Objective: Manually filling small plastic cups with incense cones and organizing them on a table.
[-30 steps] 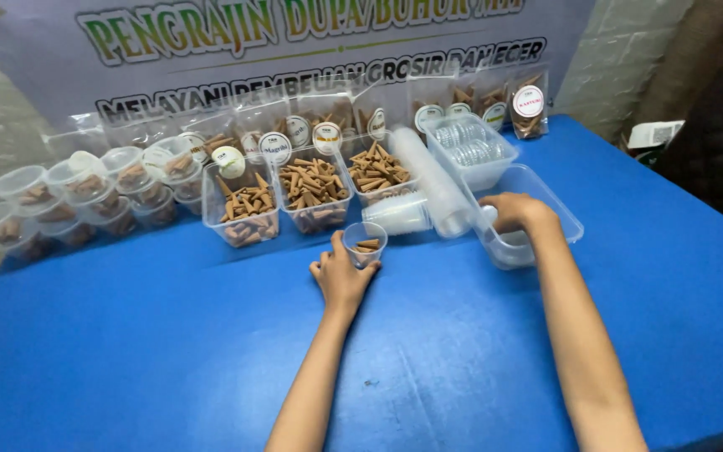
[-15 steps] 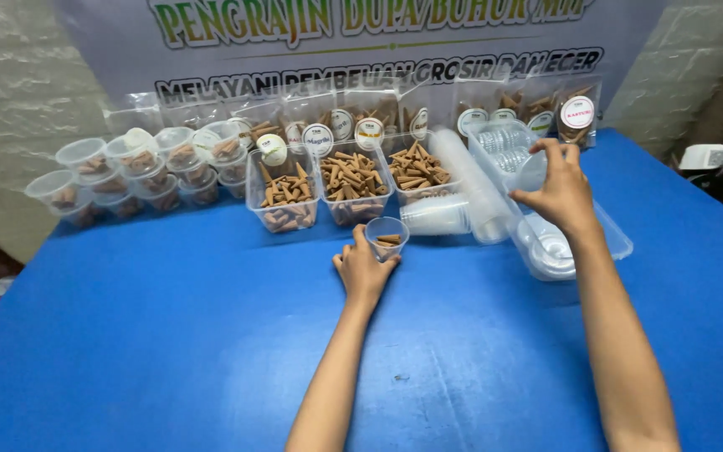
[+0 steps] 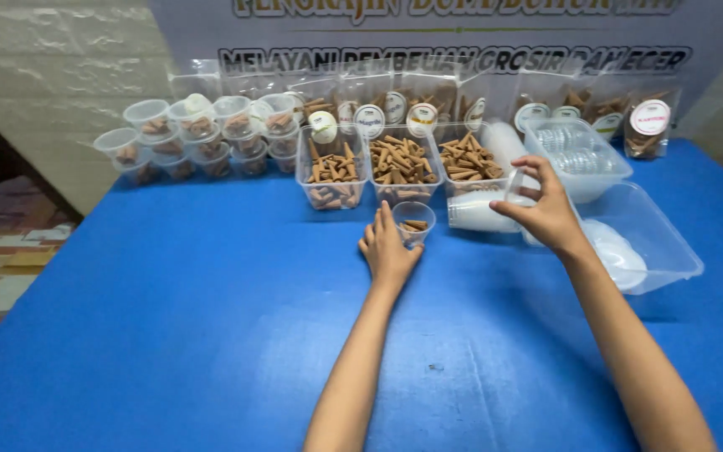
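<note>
Holding, perhaps, a clear lid (image 3: 519, 188): right hand (image 3: 546, 213)

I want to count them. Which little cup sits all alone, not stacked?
The small clear cup beside the left hand, holding a few brown cones. The other lidded cups are piled far left.

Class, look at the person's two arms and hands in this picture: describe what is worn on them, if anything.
Both arms are bare as far as the view shows: no sleeves reach into the picture. The left hand and right hand wear no gloves, and no rings, watch or bracelets are visible.
</note>
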